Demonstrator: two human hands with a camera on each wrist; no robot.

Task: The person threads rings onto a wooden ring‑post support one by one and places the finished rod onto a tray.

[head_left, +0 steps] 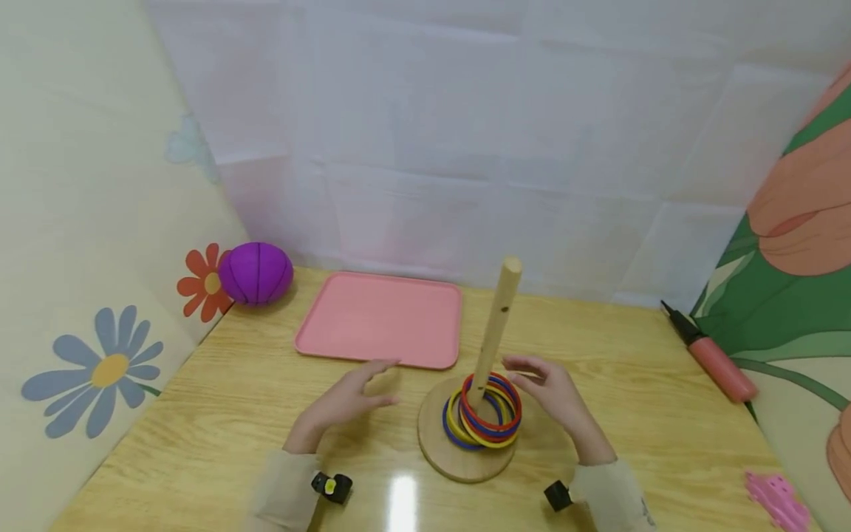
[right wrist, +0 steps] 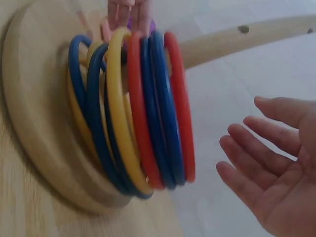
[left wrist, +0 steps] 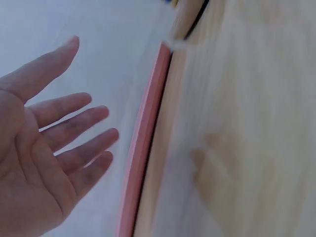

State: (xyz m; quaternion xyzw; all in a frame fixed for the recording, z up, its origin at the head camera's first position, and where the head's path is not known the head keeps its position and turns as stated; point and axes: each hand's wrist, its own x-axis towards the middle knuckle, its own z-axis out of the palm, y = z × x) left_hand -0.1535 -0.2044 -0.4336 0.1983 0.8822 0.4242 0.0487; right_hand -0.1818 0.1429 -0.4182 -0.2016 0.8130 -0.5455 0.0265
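Note:
Several red, blue and yellow rings (right wrist: 136, 113) lie stacked around a wooden peg (head_left: 495, 318), which rises from a round wooden base (head_left: 465, 468). My left hand (head_left: 346, 399) hovers left of the base, holding nothing. In the left wrist view its fingers (left wrist: 81, 143) are spread and the palm shows. To the right of the rings is my right hand (head_left: 548, 391), its fingertips a short way from them. The right wrist view shows that hand with loosely extended fingers (right wrist: 256, 158) and nothing in it.
A pink tray (head_left: 379, 318) lies behind my left hand, with a purple ball (head_left: 256, 273) at the back left corner. Along the right edge lies a red and black hand pump (head_left: 711, 355). A pink toy (head_left: 778, 501) sits at the front right.

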